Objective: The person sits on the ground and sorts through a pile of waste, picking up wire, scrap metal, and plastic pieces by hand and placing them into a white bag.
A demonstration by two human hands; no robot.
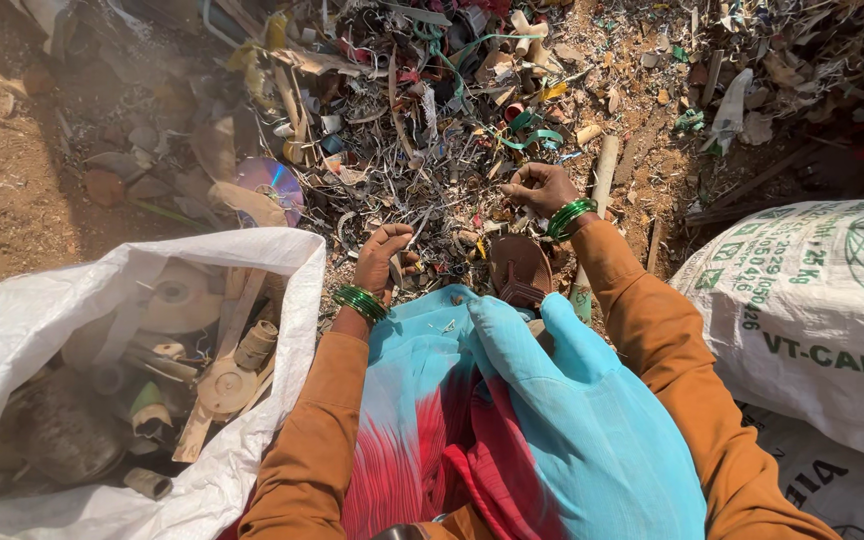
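Two hands | left hand (384,258), right hand (537,188) | picking in scrap pile (432,130)

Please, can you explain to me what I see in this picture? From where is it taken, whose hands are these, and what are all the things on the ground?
There is one picture, from a camera on a person's head, looking down, so the arms belong to that person. The left hand and right hand, both with green bangles, reach into a scrap heap of plastic strips and small broken pieces on the ground. The fingers are curled among the scraps; what they grip is too small to tell. A shiny disc lies on the heap. At left, an open white sack holds sorted pieces. At right stands a full printed sack. A brown sandal shows above blue-and-red cloth.
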